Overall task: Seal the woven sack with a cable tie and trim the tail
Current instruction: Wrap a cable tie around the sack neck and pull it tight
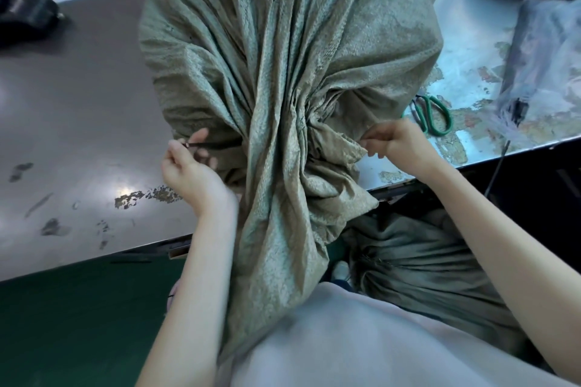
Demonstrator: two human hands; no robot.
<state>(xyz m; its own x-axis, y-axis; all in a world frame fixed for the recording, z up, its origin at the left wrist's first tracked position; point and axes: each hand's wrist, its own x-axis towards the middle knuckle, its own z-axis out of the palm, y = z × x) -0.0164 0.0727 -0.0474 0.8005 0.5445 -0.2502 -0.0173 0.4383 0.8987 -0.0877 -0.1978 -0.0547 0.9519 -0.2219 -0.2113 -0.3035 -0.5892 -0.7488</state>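
Step in hand looks like cinching: the thin black plastic cable tie seems wrapped round the gathered neck of the grey-green woven plastic sack, not yet trimmed. The sack lies on the grey worn surface with its bunched mouth hanging over the near edge toward the person. Left hand is closed in a pinch on the free end of the tie, just left of the neck; the strap runs from those fingers into the folds, and where it goes behind the cloth is hidden. Right hand is curled, fingertips pinching something small at the right side of the gathers; likely the tie's head or a fold of cloth, can't tell which. Next move, my read: pull the tail hard left while the right braces the neck, until the pleats lock tight. Then reach for the green-handled scissors lying on the surface, near the right hand, and snip the tail close to the head.
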